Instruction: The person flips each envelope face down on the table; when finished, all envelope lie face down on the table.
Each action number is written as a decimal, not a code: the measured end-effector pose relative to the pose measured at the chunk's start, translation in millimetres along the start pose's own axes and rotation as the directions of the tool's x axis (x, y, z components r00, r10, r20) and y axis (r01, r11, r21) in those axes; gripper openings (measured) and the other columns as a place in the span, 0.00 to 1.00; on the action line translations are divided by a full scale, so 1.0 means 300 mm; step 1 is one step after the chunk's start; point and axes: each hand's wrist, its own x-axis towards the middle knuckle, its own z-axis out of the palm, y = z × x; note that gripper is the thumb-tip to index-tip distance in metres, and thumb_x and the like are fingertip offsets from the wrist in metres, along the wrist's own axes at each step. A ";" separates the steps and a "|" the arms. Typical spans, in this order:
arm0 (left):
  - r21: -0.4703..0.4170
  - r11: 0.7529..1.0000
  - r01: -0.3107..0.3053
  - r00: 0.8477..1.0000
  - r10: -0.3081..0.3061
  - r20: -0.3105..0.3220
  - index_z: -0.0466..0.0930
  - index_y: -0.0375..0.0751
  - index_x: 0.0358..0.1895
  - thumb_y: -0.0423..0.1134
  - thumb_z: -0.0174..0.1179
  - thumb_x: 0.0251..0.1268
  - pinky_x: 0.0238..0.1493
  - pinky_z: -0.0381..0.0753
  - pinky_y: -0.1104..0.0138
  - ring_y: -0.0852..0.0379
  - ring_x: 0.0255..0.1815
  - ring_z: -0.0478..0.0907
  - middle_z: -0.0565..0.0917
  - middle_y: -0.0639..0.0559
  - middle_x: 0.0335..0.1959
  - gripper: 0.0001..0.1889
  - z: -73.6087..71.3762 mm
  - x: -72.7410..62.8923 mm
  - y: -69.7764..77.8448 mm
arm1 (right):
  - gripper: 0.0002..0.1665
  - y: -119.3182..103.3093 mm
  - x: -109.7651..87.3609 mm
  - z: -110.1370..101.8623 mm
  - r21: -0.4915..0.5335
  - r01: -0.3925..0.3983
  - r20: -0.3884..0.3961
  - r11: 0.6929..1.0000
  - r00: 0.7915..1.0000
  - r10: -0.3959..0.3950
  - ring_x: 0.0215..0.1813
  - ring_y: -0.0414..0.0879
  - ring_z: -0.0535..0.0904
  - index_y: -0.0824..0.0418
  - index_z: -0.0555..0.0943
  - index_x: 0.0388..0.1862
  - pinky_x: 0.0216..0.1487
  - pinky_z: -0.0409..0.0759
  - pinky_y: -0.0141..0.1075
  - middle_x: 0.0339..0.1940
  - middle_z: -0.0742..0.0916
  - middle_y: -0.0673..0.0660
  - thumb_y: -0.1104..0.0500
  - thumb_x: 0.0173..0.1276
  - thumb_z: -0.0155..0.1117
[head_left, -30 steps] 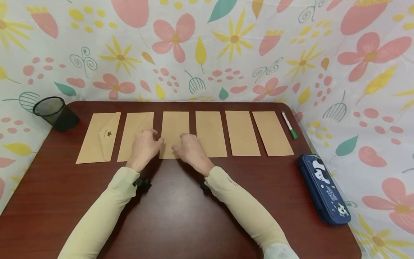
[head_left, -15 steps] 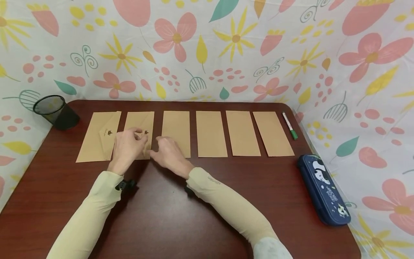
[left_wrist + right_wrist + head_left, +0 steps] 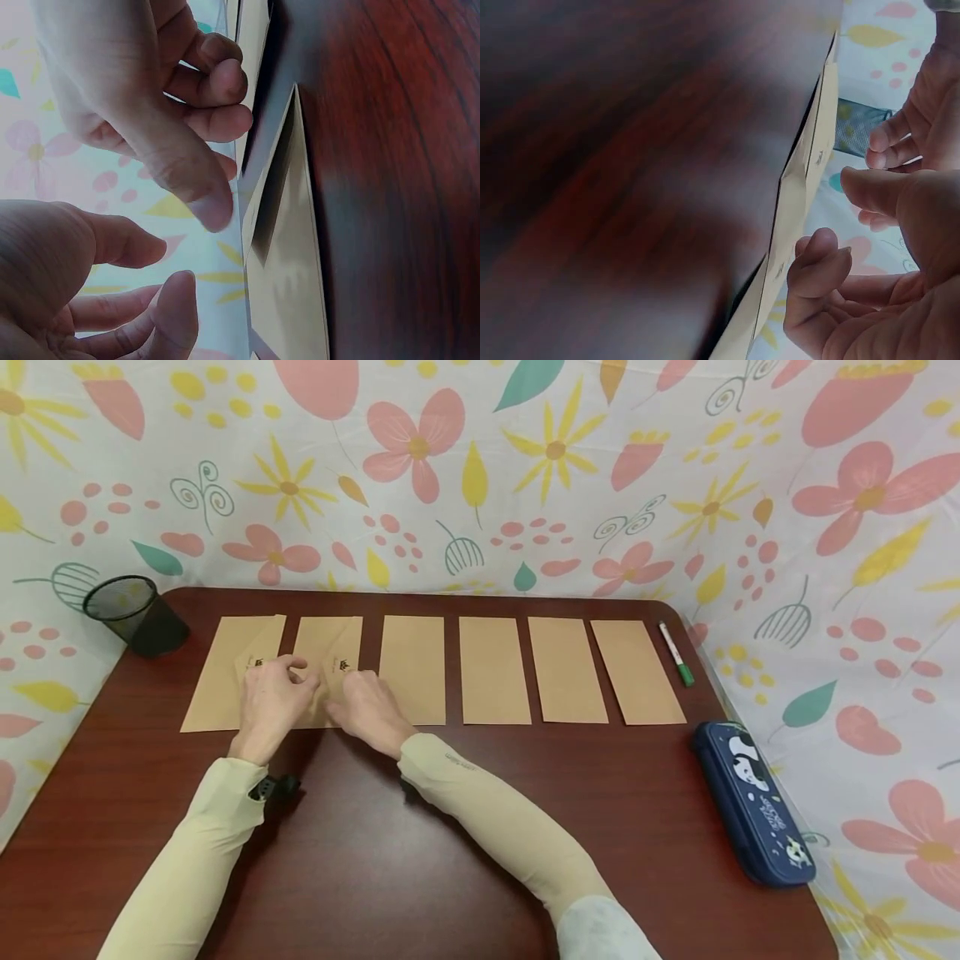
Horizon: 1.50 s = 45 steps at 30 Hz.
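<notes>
Several brown paper envelopes lie in a row along the far side of the table. My left hand (image 3: 272, 700) is over the gap between the leftmost envelope (image 3: 213, 685) and the second envelope (image 3: 318, 633). My right hand (image 3: 371, 712) is over the second envelope's right edge, its fingers bent near the left hand's. Small crown marks show on the flaps of these two envelopes. Both wrist views show bent fingers with nothing between them, above the paper. In the left wrist view, a flap (image 3: 270, 199) stands slightly raised. The third envelope (image 3: 412, 664) lies flat beside the right hand.
A black mesh pen holder (image 3: 153, 622) stands at the back left. To the right are a green-capped marker (image 3: 675, 653) and a dark blue pencil case (image 3: 753, 806). A flower-patterned cloth (image 3: 480, 468) hangs behind the brown table (image 3: 420, 877).
Both hands have moved left, the right from the third envelope to the second and the left toward the first. The second envelope's crown mark has come into view; the envelopes keep their places.
</notes>
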 end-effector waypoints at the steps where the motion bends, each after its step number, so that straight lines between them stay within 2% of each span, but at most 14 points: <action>1: -0.002 1.000 0.003 1.000 -0.003 0.002 0.87 0.26 0.56 0.38 0.63 0.73 0.40 0.82 0.52 0.32 0.42 0.90 0.93 0.30 0.40 0.19 -0.002 0.002 -0.004 | 0.27 -0.007 0.003 0.001 -0.010 -0.002 0.006 1.000 1.000 0.002 0.20 0.38 0.72 0.52 0.73 0.20 0.18 0.71 0.31 0.18 0.73 0.46 0.42 0.77 0.67; 10: 0.010 1.000 0.011 1.000 -0.011 -0.019 0.90 0.29 0.53 0.38 0.62 0.72 0.42 0.81 0.50 0.32 0.43 0.88 0.93 0.32 0.39 0.17 -0.022 0.011 -0.029 | 0.23 -0.042 0.023 0.009 -0.107 -0.050 0.029 0.993 0.998 0.053 0.25 0.40 0.77 0.50 0.75 0.21 0.23 0.76 0.32 0.23 0.81 0.47 0.45 0.72 0.72; 16: 0.024 1.000 0.010 1.000 -0.009 -0.027 0.91 0.30 0.52 0.38 0.62 0.72 0.44 0.81 0.45 0.30 0.44 0.88 0.93 0.33 0.37 0.16 -0.033 0.015 -0.046 | 0.21 -0.051 0.038 0.009 -0.096 -0.077 0.032 0.992 0.996 0.080 0.27 0.41 0.78 0.49 0.73 0.19 0.23 0.76 0.32 0.25 0.83 0.47 0.55 0.67 0.73; 20: 0.033 0.999 0.000 1.000 0.001 -0.027 0.91 0.29 0.50 0.38 0.62 0.71 0.42 0.80 0.46 0.30 0.42 0.88 0.93 0.33 0.36 0.16 -0.037 0.022 -0.060 | 0.17 -0.050 0.042 0.006 -0.068 -0.116 0.058 0.991 0.991 0.120 0.27 0.42 0.79 0.49 0.75 0.20 0.22 0.77 0.33 0.24 0.84 0.47 0.58 0.65 0.70; 24: 0.059 0.998 0.004 1.000 -0.003 -0.023 0.90 0.29 0.49 0.40 0.64 0.71 0.41 0.81 0.47 0.31 0.42 0.88 0.93 0.32 0.38 0.16 -0.043 0.027 -0.080 | 0.20 -0.038 0.039 0.001 -0.047 -0.131 0.081 0.990 0.988 0.134 0.24 0.41 0.75 0.50 0.72 0.16 0.20 0.74 0.33 0.21 0.78 0.47 0.62 0.67 0.66; 29: 0.083 0.996 0.017 1.000 -0.016 -0.008 0.90 0.28 0.49 0.42 0.65 0.71 0.40 0.82 0.46 0.29 0.43 0.87 0.92 0.28 0.40 0.17 -0.051 0.026 -0.105 | 0.26 -0.015 0.030 -0.007 0.005 -0.093 0.085 0.996 0.992 0.093 0.20 0.40 0.65 0.50 0.66 0.12 0.17 0.67 0.32 0.18 0.68 0.45 0.67 0.65 0.63; 32: 0.086 0.996 0.030 0.999 -0.031 0.013 0.89 0.27 0.50 0.43 0.65 0.71 0.41 0.83 0.46 0.29 0.43 0.87 0.91 0.28 0.41 0.18 -0.052 0.022 -0.116 | 0.25 -0.005 0.017 -0.016 0.048 -0.080 0.078 0.996 0.994 0.076 0.18 0.39 0.63 0.51 0.67 0.11 0.15 0.65 0.31 0.15 0.67 0.44 0.69 0.63 0.61; 36: 0.090 0.995 0.048 0.998 -0.052 0.040 0.89 0.28 0.52 0.46 0.65 0.73 0.43 0.84 0.45 0.30 0.44 0.87 0.91 0.28 0.43 0.21 -0.056 0.021 -0.122 | 0.25 -0.010 -0.013 -0.039 0.085 -0.106 0.064 0.991 0.993 0.101 0.16 0.39 0.60 0.52 0.66 0.10 0.15 0.61 0.31 0.13 0.64 0.45 0.71 0.63 0.57; 38: 0.091 0.994 0.053 0.996 -0.059 0.067 0.88 0.28 0.54 0.49 0.65 0.73 0.46 0.84 0.43 0.28 0.47 0.86 0.91 0.27 0.45 0.24 -0.061 0.024 -0.123 | 0.26 -0.032 -0.048 -0.085 0.114 -0.130 0.079 0.985 0.989 0.122 0.16 0.39 0.59 0.53 0.65 0.10 0.15 0.60 0.31 0.12 0.64 0.46 0.71 0.65 0.57; 41: 0.068 0.996 0.061 0.987 -0.070 0.145 0.85 0.26 0.60 0.52 0.65 0.74 0.57 0.81 0.38 0.25 0.58 0.83 0.90 0.25 0.50 0.29 -0.073 0.031 -0.128 | 0.28 -0.072 -0.107 -0.156 0.135 -0.146 0.087 0.980 0.987 0.135 0.14 0.38 0.59 0.54 0.65 0.10 0.15 0.59 0.30 0.11 0.65 0.46 0.71 0.69 0.57; 43: 0.039 0.997 0.064 0.975 -0.071 0.213 0.82 0.24 0.65 0.54 0.66 0.74 0.60 0.80 0.38 0.24 0.62 0.81 0.88 0.24 0.53 0.34 -0.080 0.038 -0.133 | 0.29 -0.099 -0.148 -0.208 0.161 -0.153 0.101 0.975 0.985 0.138 0.14 0.37 0.59 0.55 0.65 0.10 0.15 0.58 0.29 0.11 0.66 0.46 0.71 0.72 0.58; 45: 0.002 0.997 0.074 0.959 -0.072 0.275 0.77 0.22 0.70 0.55 0.67 0.74 0.59 0.81 0.43 0.26 0.63 0.80 0.87 0.23 0.56 0.38 -0.085 0.044 -0.139 | 0.30 -0.109 -0.168 -0.224 0.161 -0.156 0.087 0.975 0.986 0.143 0.13 0.36 0.59 0.54 0.65 0.11 0.14 0.57 0.28 0.10 0.66 0.46 0.71 0.73 0.58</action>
